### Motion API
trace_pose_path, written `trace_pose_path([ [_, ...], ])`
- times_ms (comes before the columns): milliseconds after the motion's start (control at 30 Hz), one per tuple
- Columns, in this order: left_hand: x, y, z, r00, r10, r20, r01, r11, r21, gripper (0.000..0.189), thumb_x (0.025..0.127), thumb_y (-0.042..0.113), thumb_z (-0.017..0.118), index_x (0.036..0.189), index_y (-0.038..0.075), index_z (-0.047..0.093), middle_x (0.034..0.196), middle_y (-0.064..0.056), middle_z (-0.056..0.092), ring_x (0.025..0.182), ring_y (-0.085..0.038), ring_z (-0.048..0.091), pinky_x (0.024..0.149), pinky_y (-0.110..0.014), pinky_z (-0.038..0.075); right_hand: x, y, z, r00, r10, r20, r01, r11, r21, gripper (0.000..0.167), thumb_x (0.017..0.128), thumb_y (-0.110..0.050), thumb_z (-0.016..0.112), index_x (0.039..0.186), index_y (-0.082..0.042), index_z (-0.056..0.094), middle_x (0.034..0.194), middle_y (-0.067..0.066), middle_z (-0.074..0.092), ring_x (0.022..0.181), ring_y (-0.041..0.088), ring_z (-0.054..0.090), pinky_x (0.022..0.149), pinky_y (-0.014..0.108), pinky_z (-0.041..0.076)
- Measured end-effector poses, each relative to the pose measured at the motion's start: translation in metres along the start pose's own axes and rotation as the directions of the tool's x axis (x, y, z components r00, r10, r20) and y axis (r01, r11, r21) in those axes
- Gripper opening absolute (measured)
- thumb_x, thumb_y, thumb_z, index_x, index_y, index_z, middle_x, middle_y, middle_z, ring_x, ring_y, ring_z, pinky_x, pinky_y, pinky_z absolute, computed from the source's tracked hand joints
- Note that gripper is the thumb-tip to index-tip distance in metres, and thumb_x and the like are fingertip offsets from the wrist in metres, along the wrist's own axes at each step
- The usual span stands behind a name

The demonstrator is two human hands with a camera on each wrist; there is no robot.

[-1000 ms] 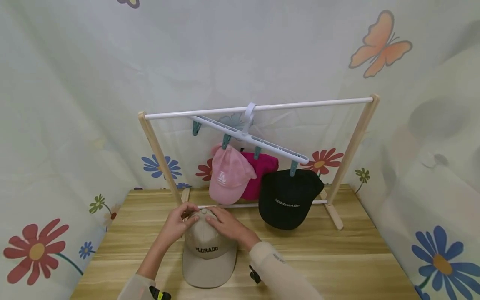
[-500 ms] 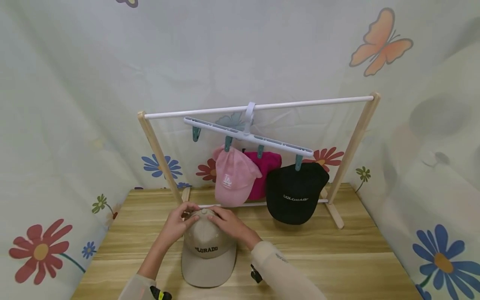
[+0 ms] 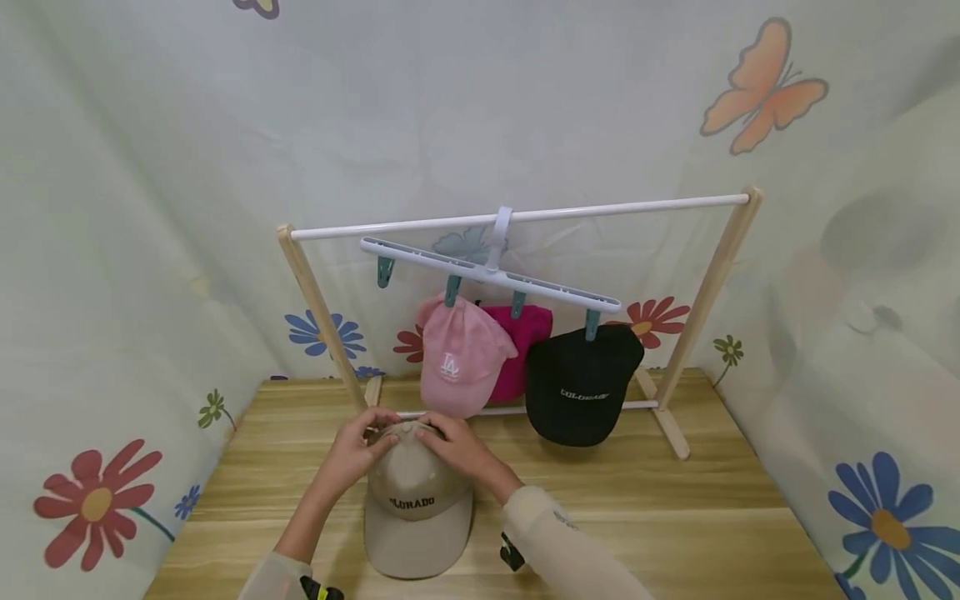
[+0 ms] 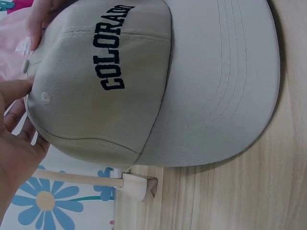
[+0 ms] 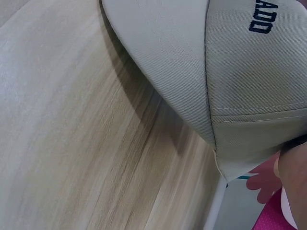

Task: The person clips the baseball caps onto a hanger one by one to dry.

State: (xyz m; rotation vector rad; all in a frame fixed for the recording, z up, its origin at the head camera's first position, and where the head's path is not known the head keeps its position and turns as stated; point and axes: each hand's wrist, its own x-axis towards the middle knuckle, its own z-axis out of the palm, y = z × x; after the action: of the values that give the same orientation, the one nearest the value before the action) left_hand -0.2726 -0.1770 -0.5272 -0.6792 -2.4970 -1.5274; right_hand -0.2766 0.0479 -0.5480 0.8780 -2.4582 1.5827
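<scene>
A beige baseball cap (image 3: 417, 542) with dark COLORADO lettering sits low over the table, its brim toward me. My left hand (image 3: 351, 452) holds the left of its crown, thumb in front and fingers bent behind. On the other side my right hand (image 3: 467, 454) grips the crown the same way, thumb near the top button. The left wrist view shows the left hand (image 4: 17, 139) at the back of the crown (image 4: 72, 115). Only a bit of the right hand (image 5: 295, 179) shows in the right wrist view, beside the cap's edge (image 5: 249, 139). Fingertips behind the cap are partly hidden.
Behind stands a wooden rack with a white rail (image 3: 615, 208). A pale hanger (image 3: 558, 289) with several green clips hangs there, bearing a pink cap (image 3: 465, 350), a magenta cap (image 3: 534, 329) and a black cap (image 3: 585, 375). The leftmost clip (image 3: 385, 272) holds nothing.
The hanger has turned on its hook, its left end swinging outward, and the hanging caps have swayed with it. Both hands and the beige cap stay almost in place.
</scene>
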Motion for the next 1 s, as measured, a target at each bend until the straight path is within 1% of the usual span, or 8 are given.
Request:
trace_pose_path([
  [167, -0.002, -0.003, 0.000, 1.000, -0.023, 0.007, 0.022, 0.998, 0.059, 0.025, 0.089, 0.005, 0.077, 0.111, 0.014, 0.069, 0.100, -0.003, 0.071, 0.089, -0.016, 0.062, 0.074, -0.030, 0.050, -0.001, 0.000, 0.002, 1.000, 0.009, -0.005, -0.009, 1.000, -0.013, 0.014, 0.103, -0.022, 0.060, 0.106, -0.011, 0.068, 0.097, -0.001, 0.068, 0.085, 0.006, 0.056, 0.077, 0.023, 0.047],
  [233, -0.002, -0.005, -0.001, 1.000, -0.026, 0.010, 0.026, 0.998, 0.062, 0.025, 0.090, 0.007, 0.077, 0.112, 0.015, 0.069, 0.101, -0.004, 0.071, 0.089, -0.016, 0.062, 0.074, -0.033, 0.051, -0.001, 0.000, 0.002, 1.000, 0.001, -0.010, -0.001, 1.000, -0.019, 0.013, 0.103, -0.022, 0.061, 0.106, -0.011, 0.067, 0.098, -0.001, 0.068, 0.086, 0.006, 0.057, 0.078, 0.024, 0.047],
  [367, -0.004, -0.013, -0.004, 0.998, -0.023, 0.050, 0.021, 0.999, 0.035, 0.024, 0.094, 0.018, 0.074, 0.118, 0.014, 0.069, 0.109, -0.004, 0.072, 0.102, -0.019, 0.065, 0.089, -0.045, 0.054, 0.000, 0.000, 0.003, 0.999, -0.028, -0.016, 0.027, 0.999, -0.023, 0.014, 0.103, -0.023, 0.060, 0.109, -0.012, 0.068, 0.101, -0.001, 0.069, 0.090, 0.008, 0.059, 0.082, 0.026, 0.049],
  [467, -0.008, -0.021, -0.005, 0.995, -0.058, 0.079, 0.057, 0.998, 0.018, 0.026, 0.098, 0.026, 0.071, 0.121, 0.016, 0.069, 0.115, 0.000, 0.071, 0.109, -0.018, 0.065, 0.096, -0.045, 0.053, 0.000, -0.001, 0.002, 0.999, -0.053, -0.014, 0.052, 0.998, -0.027, 0.015, 0.103, -0.023, 0.060, 0.110, -0.013, 0.069, 0.102, -0.001, 0.070, 0.092, 0.007, 0.060, 0.084, 0.026, 0.050],
  [567, -0.011, -0.027, -0.004, 0.991, -0.105, 0.087, 0.106, 0.994, -0.004, 0.020, 0.099, 0.028, 0.069, 0.116, 0.017, 0.070, 0.108, 0.000, 0.068, 0.098, -0.012, 0.062, 0.083, -0.031, 0.053, -0.001, -0.001, 0.001, 0.998, -0.061, -0.001, 0.061, 0.997, -0.038, 0.015, 0.103, -0.024, 0.060, 0.111, -0.015, 0.069, 0.103, -0.002, 0.070, 0.090, 0.006, 0.060, 0.083, 0.025, 0.051],
  [667, -0.011, -0.030, -0.002, 0.990, -0.110, 0.092, 0.114, 0.993, -0.034, 0.014, 0.099, 0.027, 0.068, 0.107, 0.015, 0.069, 0.095, -0.002, 0.063, 0.082, -0.012, 0.056, 0.069, -0.027, 0.048, -0.002, -0.001, -0.002, 0.999, -0.050, 0.021, 0.051, 0.998, -0.046, 0.017, 0.104, -0.027, 0.060, 0.113, -0.016, 0.068, 0.105, -0.003, 0.070, 0.092, 0.006, 0.061, 0.084, 0.026, 0.051],
  [767, -0.010, -0.031, 0.001, 0.990, -0.107, 0.091, 0.112, 0.992, -0.055, 0.013, 0.099, 0.028, 0.068, 0.101, 0.015, 0.068, 0.089, -0.002, 0.060, 0.078, -0.011, 0.053, 0.066, -0.026, 0.046, -0.002, 0.000, -0.005, 0.998, -0.027, 0.057, 0.030, 0.998, -0.052, 0.018, 0.103, -0.027, 0.060, 0.116, -0.016, 0.066, 0.109, -0.002, 0.070, 0.097, 0.007, 0.061, 0.088, 0.027, 0.051],
  [1000, -0.008, -0.029, 0.004, 0.993, -0.106, 0.057, 0.109, 0.993, -0.049, 0.010, 0.098, 0.026, 0.070, 0.100, 0.017, 0.070, 0.090, 0.001, 0.064, 0.079, -0.011, 0.057, 0.068, -0.027, 0.048, -0.001, 0.000, -0.012, 0.990, 0.006, 0.139, 0.001, 0.999, -0.052, 0.022, 0.102, -0.022, 0.061, 0.121, -0.011, 0.063, 0.115, 0.002, 0.066, 0.104, 0.010, 0.058, 0.094, 0.029, 0.049],
])
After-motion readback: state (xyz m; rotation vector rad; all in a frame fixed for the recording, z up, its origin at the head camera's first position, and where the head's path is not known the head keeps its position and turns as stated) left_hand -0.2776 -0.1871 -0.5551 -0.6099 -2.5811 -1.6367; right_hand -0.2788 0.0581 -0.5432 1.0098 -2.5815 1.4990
